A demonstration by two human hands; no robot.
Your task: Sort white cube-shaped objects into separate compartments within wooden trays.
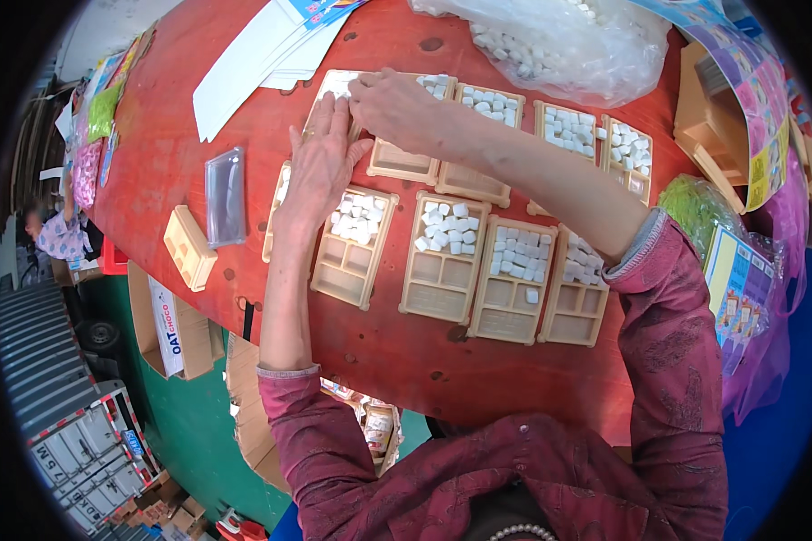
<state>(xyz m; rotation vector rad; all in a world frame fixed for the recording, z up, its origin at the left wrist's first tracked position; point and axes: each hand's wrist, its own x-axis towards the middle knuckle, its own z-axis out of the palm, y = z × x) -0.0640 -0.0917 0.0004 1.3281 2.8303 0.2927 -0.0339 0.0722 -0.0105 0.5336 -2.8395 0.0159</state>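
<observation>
My left hand (pixel 323 171) lies with its fingers stretched out over a beige compartment tray (pixel 341 81) at the far left of the rows. White cube-like pieces show in that tray. Beside it, my right hand (pixel 395 110) reaches across from the right, its fingers bent and drawn together at the same tray. What those fingers hold, if anything, is hidden. Under my right wrist stands another beige tray (pixel 404 160). Nearer to me, a tray of white pieces (pixel 355 245) sits just right of my left wrist, its lower compartments bare.
Several similar trays (pixel 512 279) stand in two rows on the red table (pixel 379 352). A clear bag of white pieces (pixel 568 54) lies at the back, near white sheets (pixel 253 63). At left are an upturned beige tray (pixel 189 248) and a clear plastic piece (pixel 226 197).
</observation>
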